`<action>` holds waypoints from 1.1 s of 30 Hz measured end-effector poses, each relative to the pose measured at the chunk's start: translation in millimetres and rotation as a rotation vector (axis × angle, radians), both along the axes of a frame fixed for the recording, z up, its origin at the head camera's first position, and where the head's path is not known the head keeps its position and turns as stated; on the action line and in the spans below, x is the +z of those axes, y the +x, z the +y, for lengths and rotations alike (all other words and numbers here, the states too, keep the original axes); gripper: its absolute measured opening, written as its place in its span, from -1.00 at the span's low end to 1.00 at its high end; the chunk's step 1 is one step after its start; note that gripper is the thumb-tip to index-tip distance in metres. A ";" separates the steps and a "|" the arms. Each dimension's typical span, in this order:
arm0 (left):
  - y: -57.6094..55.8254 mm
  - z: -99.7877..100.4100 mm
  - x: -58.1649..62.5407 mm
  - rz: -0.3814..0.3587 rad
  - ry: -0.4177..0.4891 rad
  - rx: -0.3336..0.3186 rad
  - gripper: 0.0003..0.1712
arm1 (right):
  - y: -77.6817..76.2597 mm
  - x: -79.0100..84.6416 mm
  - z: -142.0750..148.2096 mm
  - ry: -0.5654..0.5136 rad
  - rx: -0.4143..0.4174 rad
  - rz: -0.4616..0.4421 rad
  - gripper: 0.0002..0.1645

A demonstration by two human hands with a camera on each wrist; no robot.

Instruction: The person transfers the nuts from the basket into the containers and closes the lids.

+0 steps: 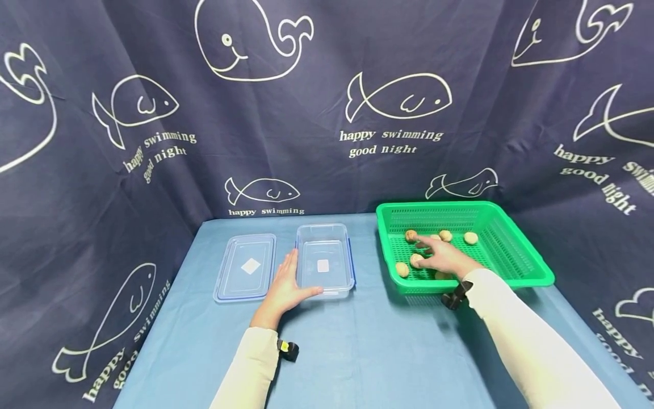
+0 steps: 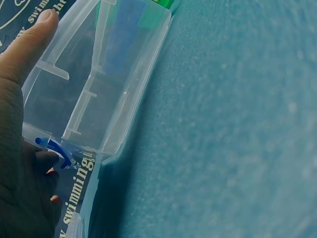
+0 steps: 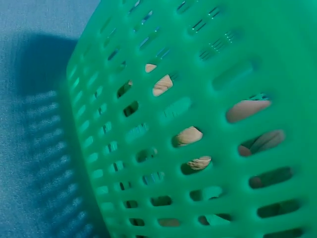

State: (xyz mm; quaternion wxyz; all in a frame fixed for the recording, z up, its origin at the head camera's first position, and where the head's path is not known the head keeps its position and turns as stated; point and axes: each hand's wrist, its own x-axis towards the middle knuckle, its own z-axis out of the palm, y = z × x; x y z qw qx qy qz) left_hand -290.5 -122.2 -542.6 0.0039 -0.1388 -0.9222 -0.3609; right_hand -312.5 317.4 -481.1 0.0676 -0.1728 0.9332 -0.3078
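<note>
- Your right sleeve (image 1: 536, 341) lies nearest.
- Your left hand (image 1: 286, 288), fingers spread, touches the box (image 1: 332, 250).
- Your right hand (image 1: 445, 258), fingers parted, is nearer the walnuts (image 1: 402, 269), leftward.

Between the box (image 1: 334, 253) and the basket (image 1: 503, 244), an open strip of desk (image 1: 373, 341) runs back toward the curtain (image 1: 327, 165), which bars the way behind. The box is open on top, but the left hand (image 1: 287, 284) blocks its left side, filling part of the gap beside the lid (image 1: 237, 275). The basket blocks a sideways path; its open top leaves a way in. The right hand (image 1: 447, 258) and walnuts (image 1: 470, 238) crowd its left and middle, leaving room at its right end.
</note>
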 end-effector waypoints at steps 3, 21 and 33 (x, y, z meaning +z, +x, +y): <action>0.5 1.0 0.4 0.006 0.007 0.001 0.52 | -0.9 -1.6 1.9 -0.039 0.016 -0.034 -0.10; 2.3 3.6 -2.4 -0.017 0.008 0.030 0.50 | -11.3 -13.5 8.2 0.017 0.061 -0.050 -0.24; 4.2 3.2 0.9 -0.018 -0.001 0.024 0.49 | -6.1 -4.8 3.1 -0.104 0.019 -0.020 -0.25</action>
